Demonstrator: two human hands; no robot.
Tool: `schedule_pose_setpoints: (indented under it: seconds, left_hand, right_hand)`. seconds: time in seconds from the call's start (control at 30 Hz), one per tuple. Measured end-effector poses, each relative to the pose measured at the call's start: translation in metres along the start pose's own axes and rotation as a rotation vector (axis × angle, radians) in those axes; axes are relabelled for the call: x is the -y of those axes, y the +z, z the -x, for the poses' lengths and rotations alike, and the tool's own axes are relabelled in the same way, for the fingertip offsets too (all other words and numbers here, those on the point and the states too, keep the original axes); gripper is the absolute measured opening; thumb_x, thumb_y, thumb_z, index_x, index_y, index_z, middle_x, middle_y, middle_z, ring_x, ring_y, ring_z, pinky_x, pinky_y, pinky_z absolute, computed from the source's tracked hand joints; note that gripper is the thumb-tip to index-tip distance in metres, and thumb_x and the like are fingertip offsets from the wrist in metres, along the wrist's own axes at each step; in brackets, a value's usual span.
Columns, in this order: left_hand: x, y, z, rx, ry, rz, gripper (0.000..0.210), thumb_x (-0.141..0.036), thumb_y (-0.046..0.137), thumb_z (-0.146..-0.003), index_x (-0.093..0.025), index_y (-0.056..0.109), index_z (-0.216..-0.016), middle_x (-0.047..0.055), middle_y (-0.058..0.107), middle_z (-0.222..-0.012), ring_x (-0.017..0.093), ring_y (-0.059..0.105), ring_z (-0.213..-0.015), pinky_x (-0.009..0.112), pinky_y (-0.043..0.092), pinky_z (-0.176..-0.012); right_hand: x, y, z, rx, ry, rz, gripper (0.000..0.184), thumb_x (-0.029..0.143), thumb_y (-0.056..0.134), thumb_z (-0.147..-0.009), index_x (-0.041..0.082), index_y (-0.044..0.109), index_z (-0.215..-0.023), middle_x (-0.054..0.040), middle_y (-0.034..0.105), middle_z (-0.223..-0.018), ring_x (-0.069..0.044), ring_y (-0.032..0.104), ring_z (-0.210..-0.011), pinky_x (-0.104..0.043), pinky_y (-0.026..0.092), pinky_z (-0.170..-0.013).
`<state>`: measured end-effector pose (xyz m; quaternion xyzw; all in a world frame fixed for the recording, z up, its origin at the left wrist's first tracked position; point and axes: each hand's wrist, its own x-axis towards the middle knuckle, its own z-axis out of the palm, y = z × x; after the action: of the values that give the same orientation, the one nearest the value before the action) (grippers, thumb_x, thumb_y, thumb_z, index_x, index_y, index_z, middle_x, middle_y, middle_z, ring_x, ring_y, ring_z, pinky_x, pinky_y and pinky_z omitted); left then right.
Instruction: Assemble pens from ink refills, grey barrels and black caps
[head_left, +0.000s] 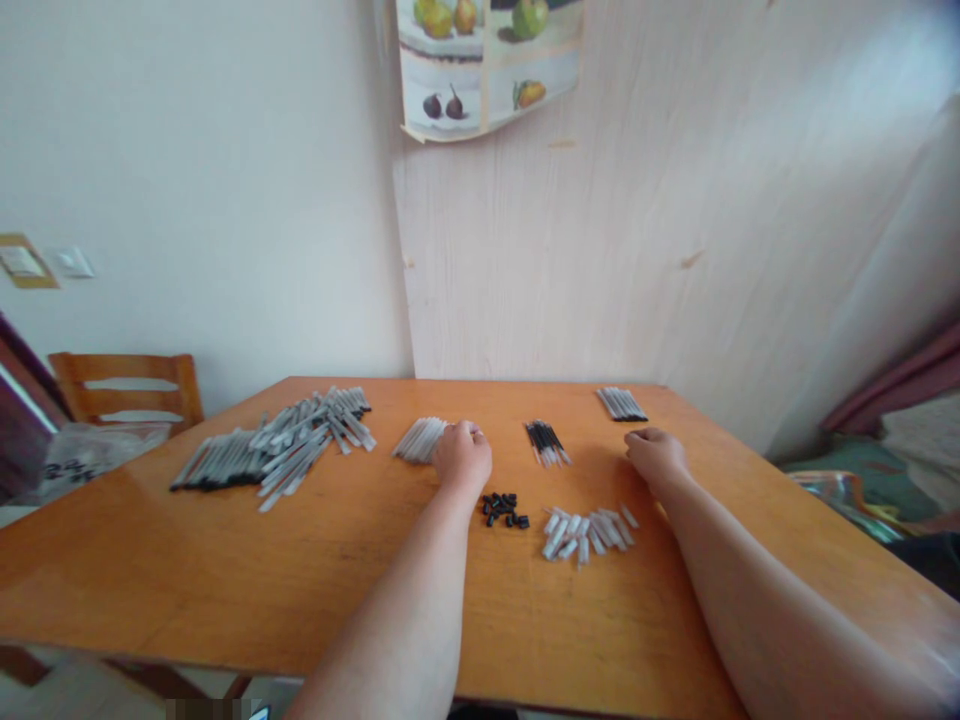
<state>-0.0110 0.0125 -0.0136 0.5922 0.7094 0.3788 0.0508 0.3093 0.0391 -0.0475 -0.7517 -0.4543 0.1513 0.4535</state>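
My left hand (463,456) has its fingers curled at the right end of a row of whitish translucent tubes (417,440). Whatever it grips is hidden behind the fingers. Over at the right, my right hand (657,456) is closed with its fingertips low over the table, just in front of a neat row of white tubes with black ends (622,404). I cannot make out anything in it. Between the hands lies a bundle of thin black-and-white sticks (547,443). Closer to me are small black caps (502,510) and a loose group of short clear-white pieces (587,534).
A large heap of white tubes with black ends (300,440) covers the table's left part. The wooden table (187,580) meets a wall with a fruit picture (491,65). A wooden chair (127,385) and a plastic bag (97,455) stand beyond its left edge.
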Motion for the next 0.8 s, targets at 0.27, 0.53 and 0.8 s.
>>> schedule_pose_setpoints:
  seconds: [0.27, 0.53, 0.8]
  left_hand:
    - [-0.005, -0.01, 0.006, 0.04, -0.027, -0.13, 0.029, -0.032, 0.049, -0.082, -0.018, 0.065, -0.102, 0.019, 0.061, -0.11, 0.035, 0.055, -0.104, 0.045, 0.039, -0.083]
    - [-0.007, -0.006, 0.007, 0.063, 0.064, -0.172, 0.035, -0.038, 0.048, -0.084, -0.014, 0.064, -0.104, 0.02, 0.061, -0.108, 0.033, 0.056, -0.102, 0.044, 0.039, -0.085]
    - [-0.006, -0.004, 0.011, 0.079, 0.129, -0.235, 0.04, -0.046, 0.043, -0.087, -0.016, 0.062, -0.106, 0.017, 0.061, -0.111, 0.031, 0.053, -0.106, 0.042, 0.037, -0.092]
  right_hand:
    - [0.0, 0.0, 0.0, 0.003, -0.018, 0.125, 0.026, 0.03, 0.059, -0.067, 0.015, 0.073, -0.082, -0.0079, 0.063, -0.06, -0.019, 0.057, -0.058, -0.026, 0.036, -0.052]
    - [-0.001, -0.001, 0.001, 0.023, -0.021, 0.152, 0.03, 0.034, 0.056, -0.068, 0.015, 0.072, -0.085, -0.0061, 0.063, -0.06, -0.018, 0.055, -0.054, -0.026, 0.033, -0.048]
    - [0.002, -0.006, 0.007, 0.035, -0.064, 0.178, 0.032, 0.031, 0.055, -0.068, 0.012, 0.072, -0.088, -0.0055, 0.062, -0.059, -0.016, 0.055, -0.056, -0.024, 0.035, -0.051]
